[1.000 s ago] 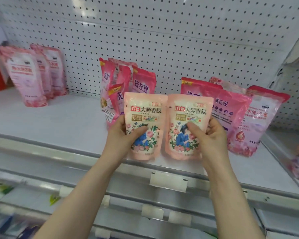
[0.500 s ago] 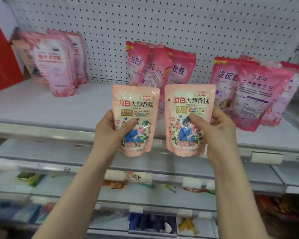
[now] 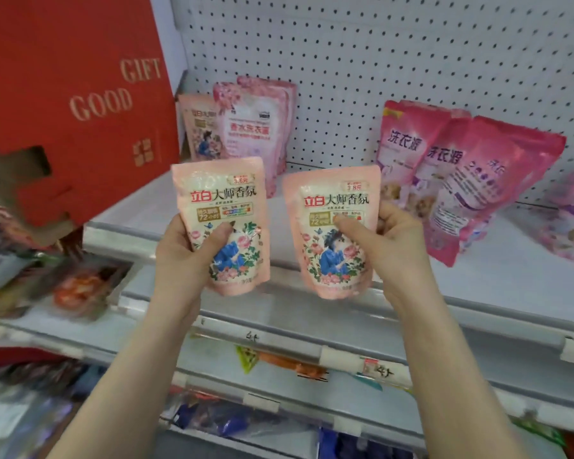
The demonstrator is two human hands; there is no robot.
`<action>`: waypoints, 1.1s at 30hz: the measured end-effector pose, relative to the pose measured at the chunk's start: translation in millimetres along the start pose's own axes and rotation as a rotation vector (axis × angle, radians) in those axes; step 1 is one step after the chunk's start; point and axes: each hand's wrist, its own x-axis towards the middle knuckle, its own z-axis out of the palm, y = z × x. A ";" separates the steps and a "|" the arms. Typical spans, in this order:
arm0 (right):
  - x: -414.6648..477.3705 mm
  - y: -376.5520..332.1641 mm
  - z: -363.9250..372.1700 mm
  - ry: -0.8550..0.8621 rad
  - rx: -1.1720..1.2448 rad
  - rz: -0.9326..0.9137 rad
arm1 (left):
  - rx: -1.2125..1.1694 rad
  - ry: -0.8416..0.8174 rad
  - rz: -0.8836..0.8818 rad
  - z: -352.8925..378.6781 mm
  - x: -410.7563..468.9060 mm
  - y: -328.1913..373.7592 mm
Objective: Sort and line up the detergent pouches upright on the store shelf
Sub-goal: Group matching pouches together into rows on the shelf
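I hold two matching pale-pink pouches upright at centre frame, in front of the shelf edge (image 3: 478,313): my left hand (image 3: 186,256) grips the left pouch (image 3: 222,207), thumb pressed across its floral print, and my right hand (image 3: 391,246) grips the right pouch (image 3: 335,207) the same way. Each is flat-topped, with red-and-black lettering, a small price mark at its upper right and a blue figure among roses. Deeper-pink pouches (image 3: 461,173) lean at right of frame, paler ones (image 3: 246,127) stand at upper centre beside a red gift box (image 3: 73,104).
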 end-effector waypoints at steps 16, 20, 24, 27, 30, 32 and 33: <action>198.2 10.1 226.9 -0.259 -0.561 -0.420 | 0.075 0.247 0.089 -68.9 130.1 14.1; 222.8 8.8 254.2 -0.208 -0.880 -0.608 | 0.082 0.219 0.057 -77.9 146.0 8.2; 235.4 -21.6 277.5 -0.224 -1.209 -0.813 | 0.102 0.153 0.031 -80.1 160.9 2.4; 246.8 -46.4 285.8 -0.303 -1.408 -0.799 | 0.119 0.103 0.019 -80.0 168.3 0.3; 259.5 -57.8 294.0 -0.272 -1.507 -0.766 | 0.139 0.072 0.013 -83.1 172.1 -4.2; 266.6 -59.7 300.0 -0.271 -1.529 -0.742 | 0.148 0.063 0.012 -85.3 173.5 -6.9; 270.2 -60.0 301.3 -0.275 -1.520 -0.721 | 0.149 0.059 0.007 -86.3 173.8 -7.9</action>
